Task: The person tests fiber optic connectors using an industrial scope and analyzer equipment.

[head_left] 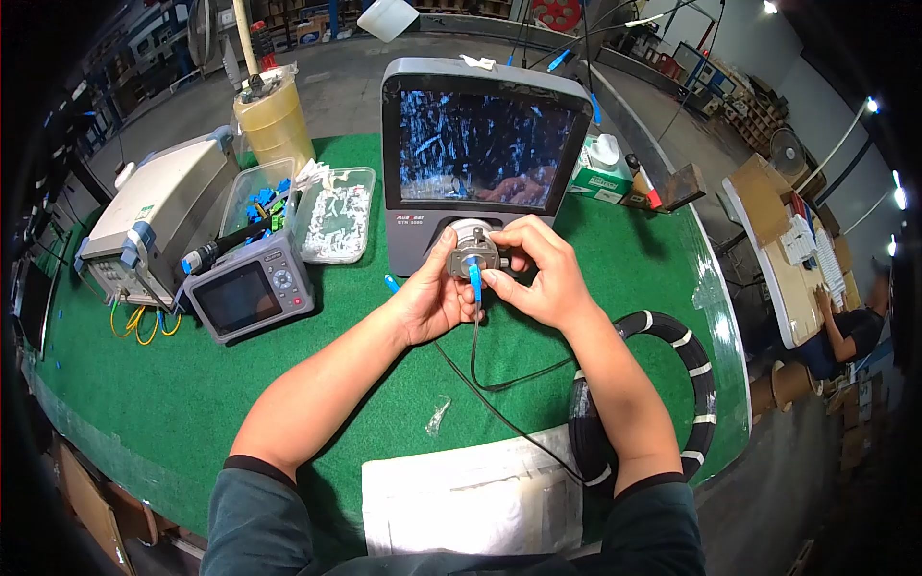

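Both hands are at the round metal connector holder on the front of a grey inspection screen unit. My left hand has its thumb against the holder's left side, its fingers curled below. My right hand closes around the holder's right side, thumb low by the plug. A blue fibre connector sits upright in the holder, its black cable hanging down and looping right. Another blue connector lies left of my left hand. Blue-white streaks show on the screen.
Left stand a handheld tester, a boxy instrument, a tub of blue and green connectors and a tray of white bits. A black cable coil lies right, a plastic-covered sheet in front. A person sits far right.
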### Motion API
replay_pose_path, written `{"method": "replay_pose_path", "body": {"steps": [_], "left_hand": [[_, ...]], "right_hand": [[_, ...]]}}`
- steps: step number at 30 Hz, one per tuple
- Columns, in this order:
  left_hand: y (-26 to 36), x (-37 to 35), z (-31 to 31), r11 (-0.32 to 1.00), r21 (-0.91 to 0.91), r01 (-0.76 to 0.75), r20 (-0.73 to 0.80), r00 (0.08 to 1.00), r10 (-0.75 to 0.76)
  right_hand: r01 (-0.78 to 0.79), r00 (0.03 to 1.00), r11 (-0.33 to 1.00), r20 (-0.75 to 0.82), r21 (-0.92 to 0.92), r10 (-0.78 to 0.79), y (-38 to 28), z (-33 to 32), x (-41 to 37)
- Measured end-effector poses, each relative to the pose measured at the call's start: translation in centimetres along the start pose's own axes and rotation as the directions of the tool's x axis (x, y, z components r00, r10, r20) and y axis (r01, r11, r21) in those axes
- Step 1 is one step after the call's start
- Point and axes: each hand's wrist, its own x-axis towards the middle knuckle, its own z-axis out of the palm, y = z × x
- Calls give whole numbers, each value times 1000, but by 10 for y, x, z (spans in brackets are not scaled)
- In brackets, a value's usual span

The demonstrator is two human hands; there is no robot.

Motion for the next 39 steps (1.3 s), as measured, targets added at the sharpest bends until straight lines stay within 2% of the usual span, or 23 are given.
{"method": "replay_pose_path", "body": {"steps": [5, 7, 11, 13, 15, 17, 24, 29, 33, 35, 39], "left_hand": [[5, -4, 22, 1000, 13, -16, 33, 999, 15], [6, -4, 25, 999, 35, 8, 71, 997, -10], [3, -4, 18, 999, -41, 13, 92, 996, -9], [3, -4, 20, 998, -67, 1, 20, 1000, 1], [4, -3, 18, 997, -83, 0, 59, 998, 5], [4, -4, 24, 998, -65, -26, -5, 1000, 26], [0, 0, 15, 998, -51, -41, 0, 999, 41], [-1, -1, 21, 998, 8, -57, -78, 995, 57], [-2, -2, 22, 996, 24, -87, -5, 996, 87], [0, -2, 19, 999, -25, -40, 71, 997, 42], [3, -5, 29, 999, -8, -35, 18, 999, 35]], "right_hand": [[25, 999, 996, 39, -86, -21, -9, 3, 0], [93, 995, 977, -30, -194, -100, -15, 12, 1], [53, 992, 947, -95, -317, -88, -15, 25, 1], [53, 989, 949, -117, -312, -93, -13, 30, -1], [75, 980, 950, -152, -302, -125, -10, 34, -1], [70, 979, 948, -163, -310, -125, -11, 36, 0], [25, 976, 942, -197, -335, -96, -12, 38, -1], [19, 973, 935, -208, -355, -98, -7, 41, -1], [-26, 977, 936, -207, -352, -51, -5, 40, -2], [13, 976, 939, -199, -345, -86, -9, 38, 1], [74, 979, 940, -155, -333, -132, -14, 36, 3]]}}
